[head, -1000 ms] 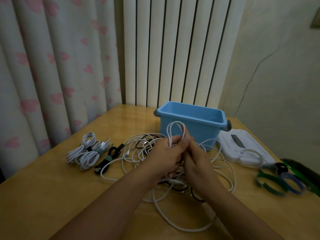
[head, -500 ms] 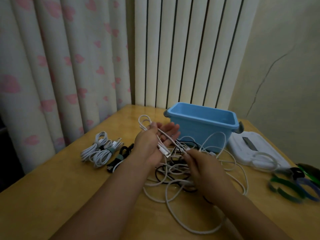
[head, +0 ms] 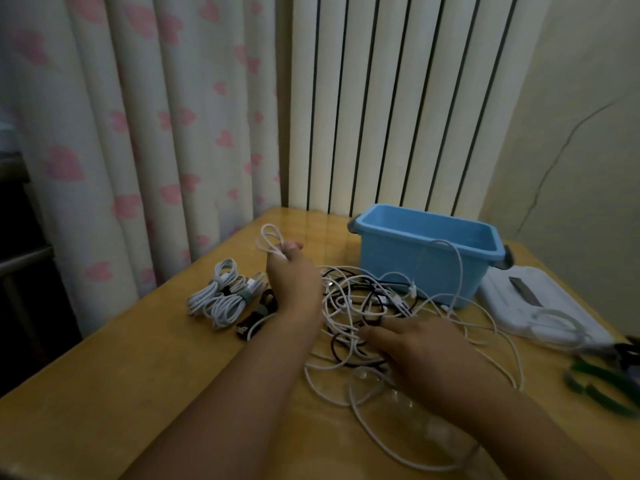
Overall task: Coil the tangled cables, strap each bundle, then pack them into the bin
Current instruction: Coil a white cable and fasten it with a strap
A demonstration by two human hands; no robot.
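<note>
Left hand (head: pixel 292 275) grips white cable loops (head: pixel 270 239); right hand (head: pixel 426 355) flat on tangle (head: pixel 363 306).

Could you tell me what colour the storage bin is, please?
Light blue bin, grey handles, clearest in the head view.

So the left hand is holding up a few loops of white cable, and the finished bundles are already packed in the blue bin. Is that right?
Not quite. The head view shows the left hand gripping loops of white cable, but the blue bin shows no bundles inside. The strapped bundles lie on the table, to the left of that hand, beside the tangled cables.
</note>
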